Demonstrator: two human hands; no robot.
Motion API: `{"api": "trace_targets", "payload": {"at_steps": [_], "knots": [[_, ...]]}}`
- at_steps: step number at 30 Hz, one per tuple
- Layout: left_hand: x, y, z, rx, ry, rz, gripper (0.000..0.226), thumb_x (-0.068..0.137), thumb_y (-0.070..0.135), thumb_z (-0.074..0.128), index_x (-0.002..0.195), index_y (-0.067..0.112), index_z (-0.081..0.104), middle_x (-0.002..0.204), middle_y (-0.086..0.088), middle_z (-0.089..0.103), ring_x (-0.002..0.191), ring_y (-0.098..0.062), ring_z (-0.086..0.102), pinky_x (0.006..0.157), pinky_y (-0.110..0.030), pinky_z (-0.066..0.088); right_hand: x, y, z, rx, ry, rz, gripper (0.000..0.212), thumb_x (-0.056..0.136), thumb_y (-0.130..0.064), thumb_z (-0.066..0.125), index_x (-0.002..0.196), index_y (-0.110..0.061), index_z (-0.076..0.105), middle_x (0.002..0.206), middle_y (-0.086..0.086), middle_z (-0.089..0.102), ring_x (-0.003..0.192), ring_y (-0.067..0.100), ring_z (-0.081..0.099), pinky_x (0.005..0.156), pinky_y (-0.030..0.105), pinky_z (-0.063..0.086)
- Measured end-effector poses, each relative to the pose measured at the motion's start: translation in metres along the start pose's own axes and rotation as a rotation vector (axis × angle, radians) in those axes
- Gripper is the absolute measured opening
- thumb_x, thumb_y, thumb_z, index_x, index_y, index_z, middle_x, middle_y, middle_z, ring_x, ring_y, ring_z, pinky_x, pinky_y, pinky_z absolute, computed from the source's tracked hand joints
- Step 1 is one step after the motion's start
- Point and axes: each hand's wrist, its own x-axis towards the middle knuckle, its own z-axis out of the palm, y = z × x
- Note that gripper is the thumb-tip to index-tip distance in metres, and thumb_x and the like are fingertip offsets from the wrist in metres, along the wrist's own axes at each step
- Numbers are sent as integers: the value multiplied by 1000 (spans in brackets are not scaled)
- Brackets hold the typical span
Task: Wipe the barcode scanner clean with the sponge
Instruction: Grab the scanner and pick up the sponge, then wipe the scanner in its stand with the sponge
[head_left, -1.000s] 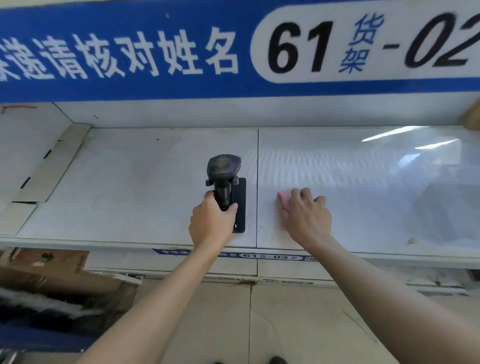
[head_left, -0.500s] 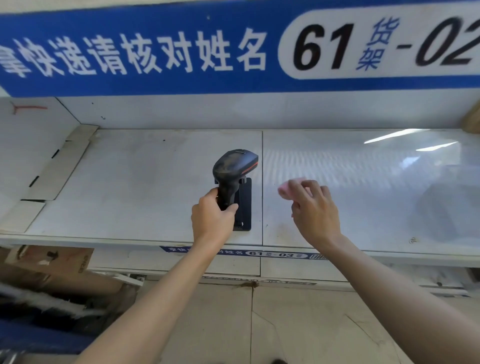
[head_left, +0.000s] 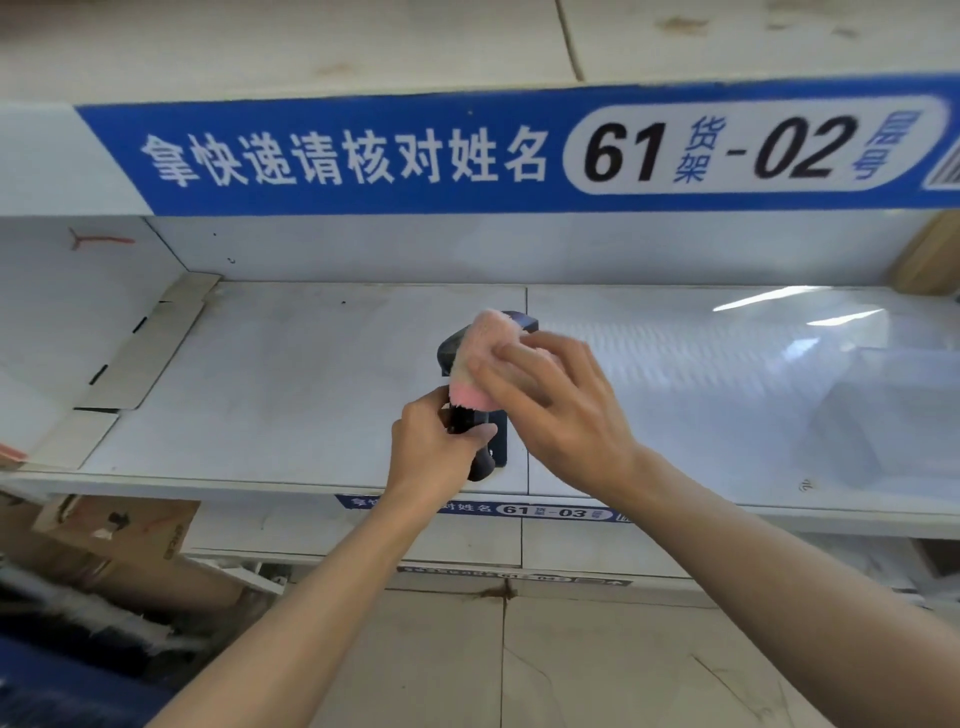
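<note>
Left hand is wrapped round the barcode scanner handle, right hand pinching the pink sponge on its head. Press too hard and the scanner could twist off its black stand.

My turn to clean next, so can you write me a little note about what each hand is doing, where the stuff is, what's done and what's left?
Left hand: closed around the barcode scanner handle, holding it upright over the white shelf.
Right hand: fingers pressing the pink sponge against the scanner's head.
Things: the scanner's dark base plate is just behind the left hand, on the shelf.
Done: scanner gripped, sponge brought onto the head.
Left: wipe the head all over, then the handle. How clean it is so far cannot be judged.
</note>
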Motion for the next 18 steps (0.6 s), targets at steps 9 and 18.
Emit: {"api": "trace_targets", "payload": {"at_steps": [9, 18], "knots": [[-11, 7, -11, -26, -88, 27, 40, 81, 8, 73, 106, 32, 52, 102, -5, 72, 87, -24, 70, 84, -44, 57, -13, 31, -16, -79, -161, 227, 50, 73, 16, 67, 115, -10, 67, 112, 15, 64, 89, 41, 53, 59, 48, 50], [-12, 10, -7, 100, -29, 165, 40, 75, 16, 80, 109, 24, 61, 78, 20, 60, 78, -9, 63, 64, -11, 44, 6, 6, -21, -27, -30, 14, 42, 93, 3, 39, 125, -15, 58, 123, 6, 49, 98, 36, 47, 70, 38, 43]]}}
